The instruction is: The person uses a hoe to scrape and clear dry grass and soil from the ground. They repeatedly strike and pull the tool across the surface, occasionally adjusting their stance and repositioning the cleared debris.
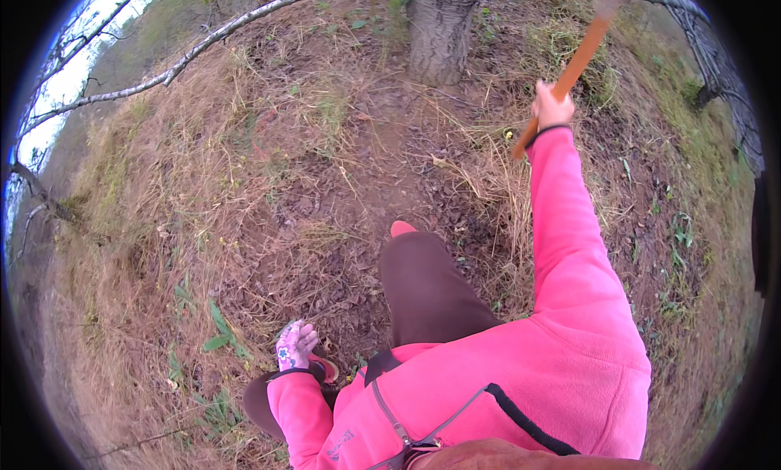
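Note:
My right hand, ungloved at the end of a pink fleece sleeve, is closed around an orange-brown handle. The handle slants up and to the right across the upper right of the view. Its far end is blurred at the picture's rim, so I cannot tell what tool it belongs to. Down at the lower left, my left hand wears a light glove with a flower pattern. Its fingers are loosely curled near my left knee, and whether they hold anything is unclear.
A tree trunk stands at the top centre. A long bare branch arches across the upper left, and more branches hang at the right. Dry grass, dead leaves and bare soil cover the sloping ground around my red-toed shoe.

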